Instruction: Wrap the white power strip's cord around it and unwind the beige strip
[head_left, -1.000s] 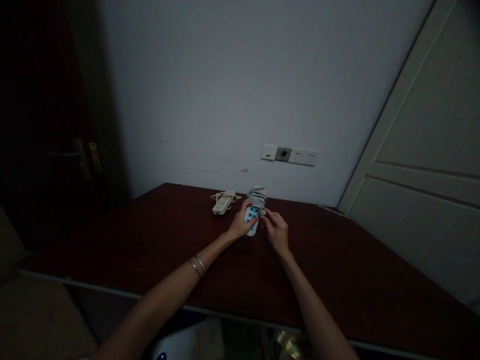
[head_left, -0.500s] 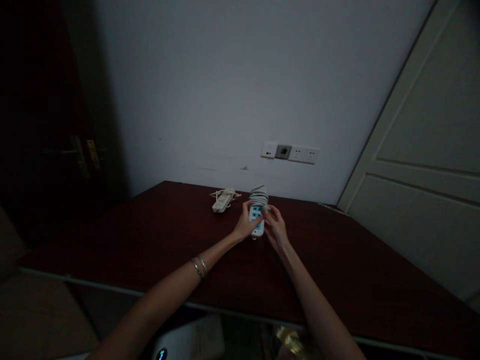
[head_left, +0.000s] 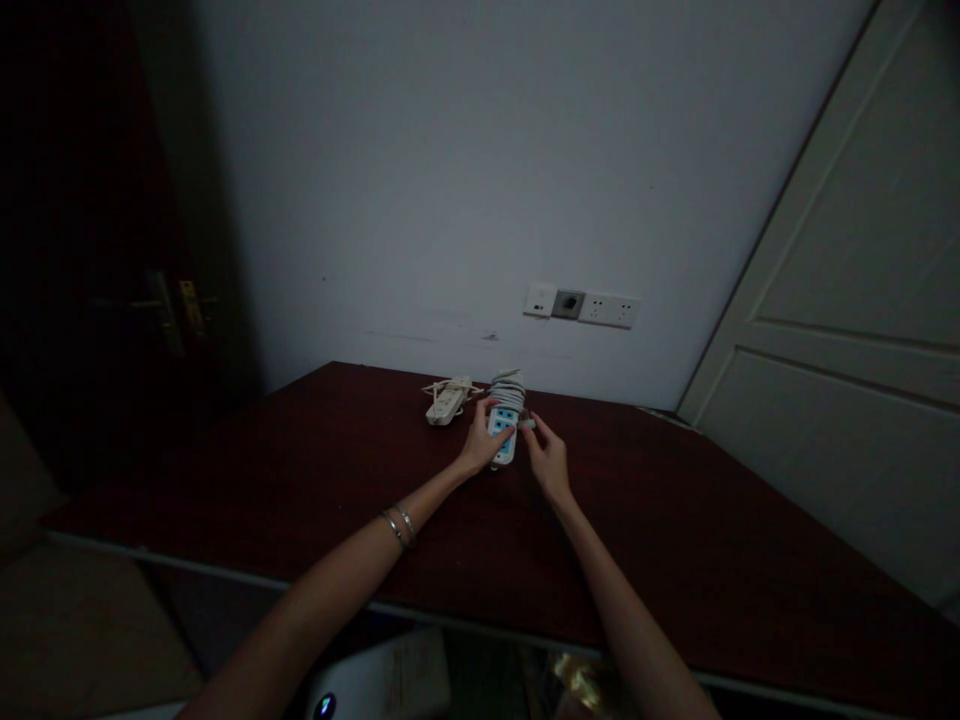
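A white power strip point(head_left: 504, 449) with blue sockets is held over the dark red table, its far end wrapped in a coiled grey-white cord point(head_left: 508, 389). My left hand point(head_left: 480, 440) grips the strip from the left, thumb lying across its face. On the right side, my right hand point(head_left: 547, 452) pinches a small pale plug point(head_left: 527, 423) beside the strip; the fingers partly cover it. A second, cream power strip point(head_left: 448, 402) lies to the left, its own cord wound loosely around it.
The dark red tabletop point(head_left: 360, 450) meets a white wall carrying a row of wall sockets point(head_left: 607, 309). A white panelled door point(head_left: 847, 400) stands at the right, and a dark door with a handle point(head_left: 166, 310) at the left. Below the table edge sits a white appliance point(head_left: 390, 680).
The blue-socketed strip and my left hand have shifted slightly left. My right hand has drawn the plug away from the strip's face, out to its right side.
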